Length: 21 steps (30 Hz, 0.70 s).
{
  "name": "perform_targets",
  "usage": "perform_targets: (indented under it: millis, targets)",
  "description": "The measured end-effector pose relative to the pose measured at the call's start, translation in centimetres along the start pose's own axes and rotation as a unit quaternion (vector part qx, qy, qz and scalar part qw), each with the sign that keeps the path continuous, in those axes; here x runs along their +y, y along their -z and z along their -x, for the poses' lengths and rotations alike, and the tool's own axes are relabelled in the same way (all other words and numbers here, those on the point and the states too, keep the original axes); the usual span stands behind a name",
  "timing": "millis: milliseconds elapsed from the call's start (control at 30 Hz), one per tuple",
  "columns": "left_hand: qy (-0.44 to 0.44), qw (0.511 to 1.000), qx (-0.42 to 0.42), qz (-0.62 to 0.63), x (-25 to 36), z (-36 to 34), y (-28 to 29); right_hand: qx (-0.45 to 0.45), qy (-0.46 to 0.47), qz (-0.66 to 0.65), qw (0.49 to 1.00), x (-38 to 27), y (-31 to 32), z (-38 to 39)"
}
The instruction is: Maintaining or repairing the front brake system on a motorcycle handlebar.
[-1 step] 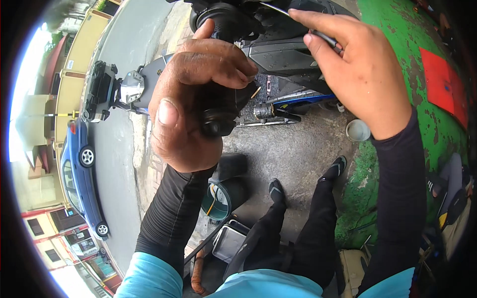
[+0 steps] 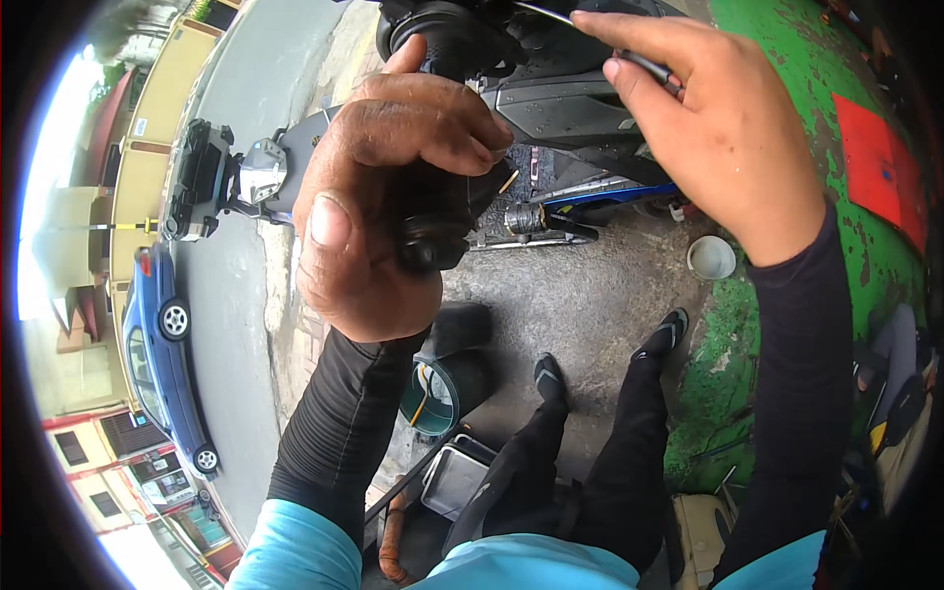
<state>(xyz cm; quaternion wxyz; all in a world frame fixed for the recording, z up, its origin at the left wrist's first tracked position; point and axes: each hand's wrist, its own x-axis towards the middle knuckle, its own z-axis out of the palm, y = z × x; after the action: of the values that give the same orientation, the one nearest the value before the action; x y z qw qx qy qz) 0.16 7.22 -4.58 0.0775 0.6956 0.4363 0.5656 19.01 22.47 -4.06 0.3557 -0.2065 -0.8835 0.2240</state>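
Note:
My left hand is curled around a black part with a rounded end; the fingers hide most of it, and I cannot tell what it is. At upper right, my right hand pinches a screwdriver between thumb and forefinger. Its thin metal shaft points left into the dark parts of a black motorcycle at the top, where the tip is lost from view. Water drops dot the motorcycle's black panel, and a round black part sits just beyond my left fingers.
Below my hands are a dark green bucket, a grey tray and a small white tub. A second motorcycle stands at left, with a blue car on the road. A red sheet lies on green flooring at right.
My right forearm and wrist have shifted very slightly to the right, the screwdriver still in the hand. My left hand keeps its place and its hold.

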Motion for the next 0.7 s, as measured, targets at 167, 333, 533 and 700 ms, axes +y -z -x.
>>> perform_targets:
  millis: [167,333,533,700]
  targets:
    - [0.003,1.000,0.008,0.024,0.0,0.5,0.1,-0.067,0.098,0.057,0.991,-1.3,1.0,-4.0]
    - [0.024,0.999,0.022,0.024,0.3,0.5,0.1,-0.202,0.001,0.071,0.977,-2.0,3.3,-4.9]
    - [0.021,0.999,0.029,0.025,0.0,0.4,0.0,-0.192,0.103,0.127,0.968,-1.3,2.1,-5.8]
    - [0.008,0.999,0.017,0.029,-0.2,0.4,0.4,-0.146,0.088,0.142,0.975,0.0,1.4,-4.6]
